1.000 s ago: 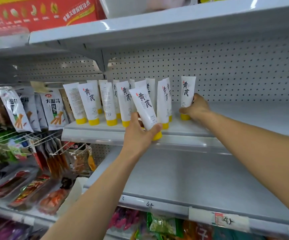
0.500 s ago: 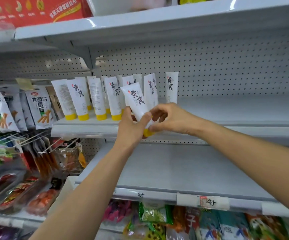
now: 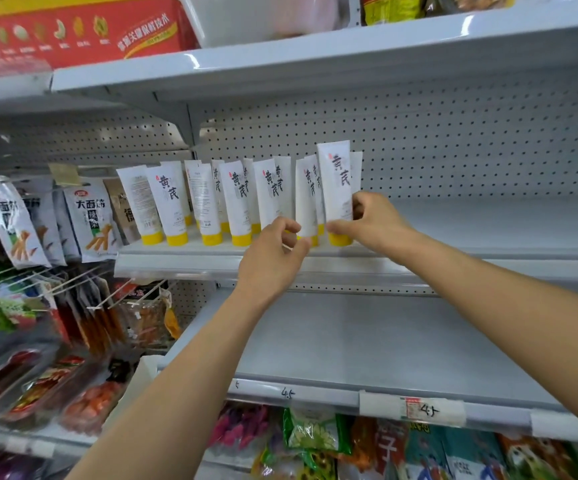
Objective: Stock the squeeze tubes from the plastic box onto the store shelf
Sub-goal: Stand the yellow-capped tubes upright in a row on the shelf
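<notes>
My right hand (image 3: 374,220) pinches an upright squeeze tube (image 3: 335,183) at the shelf (image 3: 488,233); my curled left hand (image 3: 272,261), grip impossible to tell

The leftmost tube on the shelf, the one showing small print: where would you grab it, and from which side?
Probably the lower body of the leftmost tube, just above its yellow cap, coming from the open front of the shelf. It stands cap-down, leaning slightly, and looks fullest there; a neighbouring tube crowds its right side, so pinch front and back.
</notes>
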{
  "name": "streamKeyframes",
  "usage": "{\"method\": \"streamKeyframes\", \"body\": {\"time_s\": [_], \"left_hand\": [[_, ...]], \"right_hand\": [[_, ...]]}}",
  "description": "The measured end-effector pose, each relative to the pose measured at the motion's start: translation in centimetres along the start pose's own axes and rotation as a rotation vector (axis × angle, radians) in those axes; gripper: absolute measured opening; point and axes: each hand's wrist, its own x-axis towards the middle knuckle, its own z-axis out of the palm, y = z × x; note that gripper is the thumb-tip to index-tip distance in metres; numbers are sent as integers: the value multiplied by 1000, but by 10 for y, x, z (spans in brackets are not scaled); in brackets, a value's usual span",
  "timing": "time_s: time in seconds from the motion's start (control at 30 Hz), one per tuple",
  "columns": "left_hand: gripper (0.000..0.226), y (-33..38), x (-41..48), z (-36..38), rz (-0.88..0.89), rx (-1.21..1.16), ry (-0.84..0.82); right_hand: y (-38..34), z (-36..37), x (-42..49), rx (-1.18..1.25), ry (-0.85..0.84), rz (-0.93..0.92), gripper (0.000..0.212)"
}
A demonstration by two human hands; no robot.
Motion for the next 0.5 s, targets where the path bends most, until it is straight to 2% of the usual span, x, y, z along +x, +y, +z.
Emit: {"method": "streamKeyframes", "body": {"time_s": [0.13, 0.5], "left_hand": [[25, -9, 0, 1, 85, 245, 6], [22, -15, 4, 11, 34, 281, -54]], "right_hand": [[14, -3, 15, -17, 21, 64, 38], [33, 3, 27, -48, -25, 123, 40]]}}
